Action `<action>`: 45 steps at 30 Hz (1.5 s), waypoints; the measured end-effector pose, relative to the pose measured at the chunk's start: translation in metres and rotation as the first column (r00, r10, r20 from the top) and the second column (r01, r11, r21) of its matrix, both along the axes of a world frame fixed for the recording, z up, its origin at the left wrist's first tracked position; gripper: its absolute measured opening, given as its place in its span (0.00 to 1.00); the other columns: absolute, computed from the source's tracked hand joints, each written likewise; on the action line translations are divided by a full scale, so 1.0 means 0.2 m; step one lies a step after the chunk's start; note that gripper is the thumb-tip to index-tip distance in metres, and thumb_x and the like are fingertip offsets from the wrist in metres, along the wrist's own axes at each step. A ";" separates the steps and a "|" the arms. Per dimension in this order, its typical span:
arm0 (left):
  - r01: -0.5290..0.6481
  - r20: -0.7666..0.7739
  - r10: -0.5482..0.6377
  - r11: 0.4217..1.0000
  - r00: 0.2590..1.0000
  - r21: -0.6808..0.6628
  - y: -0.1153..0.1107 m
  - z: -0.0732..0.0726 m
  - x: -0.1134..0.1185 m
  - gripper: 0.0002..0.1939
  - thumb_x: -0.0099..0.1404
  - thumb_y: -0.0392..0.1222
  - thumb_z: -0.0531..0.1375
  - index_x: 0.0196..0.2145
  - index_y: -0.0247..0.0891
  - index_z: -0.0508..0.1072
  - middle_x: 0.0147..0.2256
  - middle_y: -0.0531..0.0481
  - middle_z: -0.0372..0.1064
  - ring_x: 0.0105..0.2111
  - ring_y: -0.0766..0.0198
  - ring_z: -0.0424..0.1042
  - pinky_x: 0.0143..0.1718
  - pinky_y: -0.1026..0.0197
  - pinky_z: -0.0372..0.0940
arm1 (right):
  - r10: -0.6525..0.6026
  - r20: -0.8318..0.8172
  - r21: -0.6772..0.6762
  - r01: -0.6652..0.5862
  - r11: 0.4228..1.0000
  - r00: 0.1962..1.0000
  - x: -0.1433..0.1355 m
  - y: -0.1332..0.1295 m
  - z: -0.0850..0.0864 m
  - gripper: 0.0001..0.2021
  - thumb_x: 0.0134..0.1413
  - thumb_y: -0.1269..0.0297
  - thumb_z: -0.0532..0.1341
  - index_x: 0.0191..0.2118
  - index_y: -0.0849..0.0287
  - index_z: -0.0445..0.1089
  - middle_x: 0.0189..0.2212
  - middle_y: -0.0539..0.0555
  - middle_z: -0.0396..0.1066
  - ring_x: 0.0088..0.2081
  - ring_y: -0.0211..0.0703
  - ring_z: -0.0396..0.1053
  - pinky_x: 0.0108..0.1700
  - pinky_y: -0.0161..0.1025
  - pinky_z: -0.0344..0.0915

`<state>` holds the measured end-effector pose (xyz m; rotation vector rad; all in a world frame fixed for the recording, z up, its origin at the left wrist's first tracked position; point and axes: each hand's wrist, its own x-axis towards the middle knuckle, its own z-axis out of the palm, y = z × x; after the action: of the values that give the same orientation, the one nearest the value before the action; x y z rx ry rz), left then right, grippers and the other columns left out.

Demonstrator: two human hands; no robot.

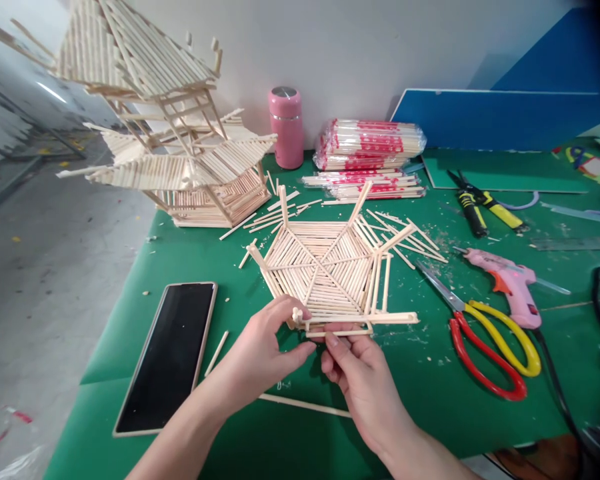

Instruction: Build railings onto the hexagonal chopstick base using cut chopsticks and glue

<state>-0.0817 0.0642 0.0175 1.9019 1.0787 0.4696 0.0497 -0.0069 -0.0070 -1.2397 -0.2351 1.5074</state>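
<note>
A six-sided platform (325, 267) of thin wooden sticks lies in front of me, with short posts rising at its corners. My left hand (265, 350) is at its near left corner, fingers touching the corner post (297, 316) and thumb stretched apart below. Along the platform's near edge runs a wooden stick (347, 333), pinched between the thumb and fingers of my right hand (363, 367). Some of the right fingers are hidden beneath it. A loose long stick (305, 405) lies on the table below my hands, and a short one (217, 353) beside my left wrist.
A stick-built pagoda (180, 167) stands back left. Behind the platform are a pink flask (286, 130) and packaged chopsticks (373, 143). Scissors (490, 347), a pink glue gun (510, 280) and pliers (485, 203) lie right on the green table (430, 427); a phone (167, 357) lies left.
</note>
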 end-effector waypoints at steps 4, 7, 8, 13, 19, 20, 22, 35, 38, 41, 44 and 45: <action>0.020 0.032 -0.021 0.999 0.999 0.051 0.00 -0.03 -0.02 0.10 0.54 0.31 0.57 0.35 0.39 0.65 0.38 0.49 0.67 0.39 0.63 0.67 0.43 0.60 0.60 | 0.009 0.000 0.022 -0.009 1.000 1.000 0.00 0.00 0.00 0.10 0.46 0.61 0.64 0.33 0.61 0.69 0.23 0.48 0.67 0.21 0.29 0.58 0.22 0.29 0.53; 0.033 0.045 -0.037 0.996 0.998 0.079 0.00 -0.03 -0.02 0.09 0.55 0.31 0.57 0.34 0.39 0.65 0.37 0.49 0.67 0.39 0.63 0.67 0.43 0.61 0.60 | 0.009 -0.007 0.027 -0.009 1.000 1.000 0.00 -0.01 -0.01 0.09 0.47 0.61 0.63 0.33 0.61 0.68 0.22 0.47 0.67 0.20 0.29 0.58 0.22 0.29 0.52; 0.040 0.049 -0.044 0.996 0.998 0.086 0.00 -0.03 -0.02 0.08 0.55 0.31 0.57 0.34 0.39 0.65 0.37 0.49 0.67 0.39 0.63 0.67 0.42 0.61 0.61 | 0.007 -0.011 0.025 -0.007 1.000 1.000 0.00 -0.01 -0.01 0.09 0.47 0.61 0.63 0.33 0.60 0.68 0.22 0.47 0.67 0.20 0.28 0.57 0.22 0.28 0.52; 0.046 0.053 -0.050 0.996 0.997 0.080 0.01 -0.02 -0.01 0.06 0.56 0.31 0.55 0.33 0.38 0.66 0.35 0.49 0.67 0.38 0.64 0.67 0.42 0.61 0.61 | -0.002 -0.014 0.036 0.002 0.999 1.000 0.00 0.00 0.00 0.09 0.47 0.61 0.63 0.33 0.61 0.68 0.24 0.48 0.67 0.21 0.29 0.57 0.22 0.29 0.52; 0.033 0.095 -0.038 0.998 0.995 0.053 0.01 -0.02 -0.01 0.05 0.57 0.31 0.55 0.33 0.37 0.66 0.34 0.49 0.67 0.36 0.64 0.67 0.40 0.62 0.62 | -0.015 -0.012 0.037 0.015 0.999 1.000 0.00 0.00 0.00 0.10 0.46 0.60 0.64 0.32 0.61 0.69 0.20 0.47 0.65 0.20 0.30 0.57 0.22 0.29 0.52; 0.030 0.101 -0.035 0.998 0.994 0.051 0.01 -0.02 -0.01 0.05 0.57 0.31 0.55 0.33 0.37 0.67 0.34 0.49 0.67 0.36 0.64 0.67 0.40 0.62 0.62 | -0.016 -0.011 0.038 0.016 0.999 1.000 0.00 0.00 0.00 0.10 0.46 0.60 0.64 0.32 0.61 0.70 0.21 0.47 0.65 0.20 0.29 0.57 0.22 0.29 0.52; 0.031 0.106 -0.036 0.998 0.994 0.047 0.01 -0.03 -0.01 0.05 0.57 0.31 0.56 0.33 0.37 0.67 0.34 0.49 0.67 0.35 0.64 0.67 0.39 0.62 0.62 | -0.012 -0.011 0.042 0.013 0.999 1.000 0.00 0.00 0.00 0.09 0.45 0.60 0.64 0.32 0.61 0.70 0.21 0.47 0.66 0.20 0.29 0.57 0.22 0.29 0.52; 0.021 0.088 -0.017 0.999 0.996 -0.050 0.02 0.00 0.00 0.06 0.62 0.37 0.52 0.32 0.36 0.68 0.32 0.49 0.67 0.35 0.65 0.67 0.39 0.63 0.61 | -0.037 -0.038 0.032 0.038 0.999 0.999 0.00 0.00 0.01 0.09 0.44 0.60 0.65 0.30 0.61 0.70 0.25 0.49 0.70 0.20 0.28 0.58 0.22 0.29 0.53; 0.017 0.093 -0.013 0.999 0.996 -0.044 0.02 0.00 0.00 0.05 0.62 0.36 0.52 0.32 0.36 0.68 0.32 0.50 0.67 0.34 0.65 0.67 0.39 0.63 0.61 | -0.039 -0.046 0.030 0.041 0.999 0.998 0.00 0.00 0.00 0.10 0.43 0.59 0.65 0.30 0.61 0.70 0.25 0.48 0.69 0.20 0.28 0.58 0.22 0.29 0.53; 0.016 0.104 -0.012 0.999 0.995 -0.037 0.02 0.00 -0.01 0.05 0.62 0.35 0.53 0.31 0.36 0.68 0.32 0.50 0.67 0.34 0.65 0.67 0.39 0.64 0.61 | -0.042 -0.048 0.036 0.044 0.998 0.998 0.00 0.00 0.01 0.11 0.43 0.58 0.65 0.30 0.61 0.70 0.25 0.48 0.69 0.20 0.28 0.58 0.22 0.29 0.53; 0.014 0.123 -0.012 1.000 0.992 -0.017 0.02 -0.01 -0.01 0.04 0.61 0.34 0.54 0.30 0.36 0.68 0.31 0.50 0.67 0.34 0.66 0.67 0.38 0.64 0.61 | -0.041 -0.043 0.031 0.042 0.999 0.998 0.00 0.00 0.01 0.12 0.42 0.58 0.66 0.30 0.61 0.70 0.24 0.48 0.68 0.20 0.28 0.58 0.22 0.29 0.53; 0.015 0.130 -0.013 1.000 0.991 -0.009 0.02 -0.01 -0.01 0.04 0.61 0.34 0.54 0.30 0.36 0.68 0.31 0.51 0.67 0.33 0.66 0.67 0.37 0.64 0.61 | -0.041 -0.041 0.027 0.042 0.999 0.998 0.00 0.00 0.01 0.12 0.42 0.58 0.66 0.29 0.61 0.70 0.23 0.48 0.68 0.20 0.28 0.57 0.22 0.29 0.53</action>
<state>-0.0828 0.0692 0.0157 1.8427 0.9803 0.5711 0.0489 -0.0071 -0.0054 -1.1842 -0.2023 1.4873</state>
